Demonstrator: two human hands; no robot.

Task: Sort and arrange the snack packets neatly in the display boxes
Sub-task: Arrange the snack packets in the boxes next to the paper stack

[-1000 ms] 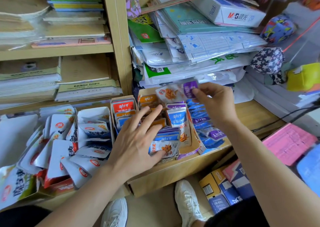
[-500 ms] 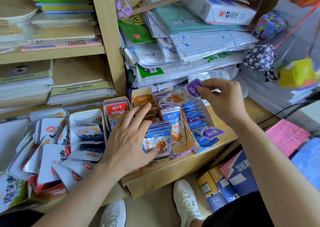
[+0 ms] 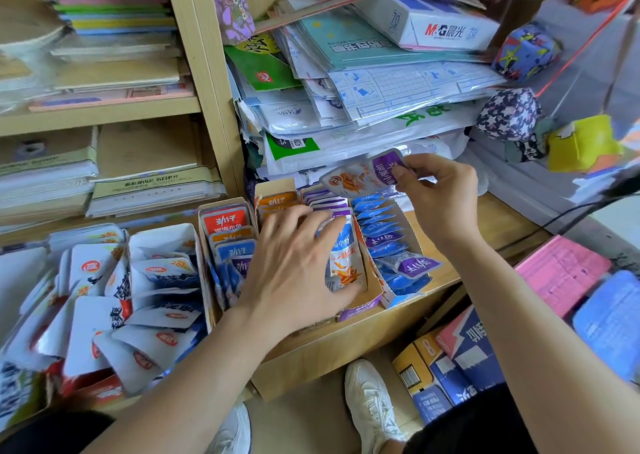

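The right hand (image 3: 436, 197) pinched a purple packet (image 3: 363, 174) above the far end of the display boxes (image 3: 363, 310), and the left hand (image 3: 298, 263) pressed straight fingers (image 3: 304, 216) on the middle packets (image 3: 344, 263). If that hand slid, the rows could topple, or the purple packet could land among the blue packets (image 3: 377, 225). Packets under the left hand were hidden.

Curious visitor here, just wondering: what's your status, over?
Right hand pinches purple packet above display box. Left hand flat on filed packets. Nothing else in the way.

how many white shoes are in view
2. One shoe is right of centre near the bottom; the other shoe is at the bottom edge beside the left forearm, cut off.
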